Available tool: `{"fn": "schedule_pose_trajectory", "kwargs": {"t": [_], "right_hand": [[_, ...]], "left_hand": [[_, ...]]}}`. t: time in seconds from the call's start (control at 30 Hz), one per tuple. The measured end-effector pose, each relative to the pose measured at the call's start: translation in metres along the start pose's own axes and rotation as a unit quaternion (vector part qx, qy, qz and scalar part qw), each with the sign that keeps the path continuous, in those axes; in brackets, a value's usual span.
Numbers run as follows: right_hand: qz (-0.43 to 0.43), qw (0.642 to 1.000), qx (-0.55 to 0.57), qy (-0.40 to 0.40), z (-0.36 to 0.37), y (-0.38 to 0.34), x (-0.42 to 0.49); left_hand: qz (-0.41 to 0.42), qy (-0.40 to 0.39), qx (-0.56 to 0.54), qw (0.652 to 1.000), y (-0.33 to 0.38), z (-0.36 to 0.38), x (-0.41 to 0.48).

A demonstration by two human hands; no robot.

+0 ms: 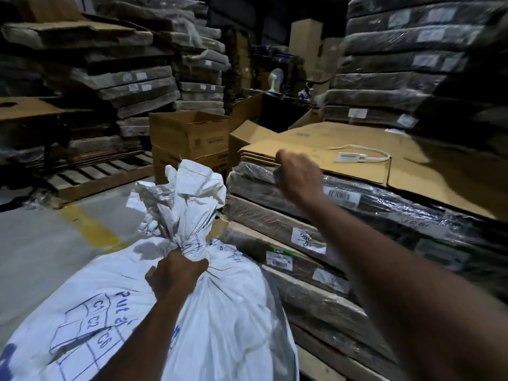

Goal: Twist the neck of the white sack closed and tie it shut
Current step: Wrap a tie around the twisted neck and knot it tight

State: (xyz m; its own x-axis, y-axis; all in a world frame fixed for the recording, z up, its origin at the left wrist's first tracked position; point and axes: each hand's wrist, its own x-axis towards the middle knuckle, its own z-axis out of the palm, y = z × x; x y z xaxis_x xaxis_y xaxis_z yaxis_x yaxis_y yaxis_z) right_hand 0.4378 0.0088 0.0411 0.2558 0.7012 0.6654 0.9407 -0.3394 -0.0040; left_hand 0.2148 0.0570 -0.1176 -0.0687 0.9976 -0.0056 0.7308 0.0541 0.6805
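Right now your left hand (176, 274) is clenched around the gathered neck (191, 247) of the white sack (222, 325), fingers (196, 264) clamped tight on the bunched fabric. The sack stands on the floor (41, 243) at the near left, bulging below your grip, with blue handwriting on its side; above your fist the loose mouth (189, 188) flares upward in crumpled folds. Your right hand (298, 177) is raised farther off to the right, well apart from the sack, over the edge of a stack of plastic-wrapped bundles (357, 215). Its back faces you and it is blurred, so you cannot tell whether its fingers are apart or together. A flattened cardboard sheet (343, 155) lies on top of that stack, and a white tag with a looped tie (360, 154) rests on the cardboard, farther right than your hand. Open cardboard boxes (189, 136) stand beyond the sack.
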Motion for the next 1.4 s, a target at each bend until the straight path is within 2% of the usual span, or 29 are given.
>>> {"fn": "schedule_pose_trajectory", "kwargs": {"t": [0.1,0.17,0.27,0.43,0.53,0.67,0.83,1.03,1.2,1.3,1.4], "right_hand": [[0.078,0.995,-0.054,0.041,-0.007,0.040,0.032],[0.130,0.988,-0.088,0.002,-0.006,0.065,0.043],[0.173,0.976,-0.107,-0.076,0.004,0.097,0.049],[0.183,0.967,-0.121,-0.128,0.016,0.129,0.043],[0.171,0.973,-0.133,-0.079,0.021,0.129,0.037],[0.131,0.990,-0.048,0.021,0.027,0.092,0.020],[0.077,0.991,0.060,0.095,0.021,-0.017,-0.046],[0.002,0.973,0.229,0.037,-0.002,-0.132,-0.199],[0.062,0.954,0.293,-0.021,-0.023,-0.160,-0.284],[0.098,0.941,0.321,-0.036,-0.043,-0.171,-0.316],[0.098,0.929,0.355,-0.033,-0.051,-0.169,-0.325]], "left_hand": [[-0.001,-0.002,-0.032,0.999,-0.008,0.014,0.017],[0.001,-0.002,-0.042,0.999,-0.009,0.018,0.021],[0.018,0.009,0.008,1.000,-0.005,0.014,0.015],[0.020,0.009,0.014,1.000,-0.003,0.015,0.014],[0.029,0.015,0.030,0.999,-0.002,0.014,0.013],[0.029,0.007,0.016,0.999,-0.006,0.014,0.012],[0.020,-0.001,-0.023,1.000,-0.020,-0.001,-0.007],[-0.026,-0.025,-0.072,0.997,-0.065,-0.038,-0.059],[-0.038,-0.058,-0.094,0.993,-0.087,-0.070,-0.111],[-0.020,-0.049,-0.094,0.994,-0.092,-0.080,-0.141],[-0.009,-0.047,-0.087,0.995,-0.096,-0.084,-0.157]]}}
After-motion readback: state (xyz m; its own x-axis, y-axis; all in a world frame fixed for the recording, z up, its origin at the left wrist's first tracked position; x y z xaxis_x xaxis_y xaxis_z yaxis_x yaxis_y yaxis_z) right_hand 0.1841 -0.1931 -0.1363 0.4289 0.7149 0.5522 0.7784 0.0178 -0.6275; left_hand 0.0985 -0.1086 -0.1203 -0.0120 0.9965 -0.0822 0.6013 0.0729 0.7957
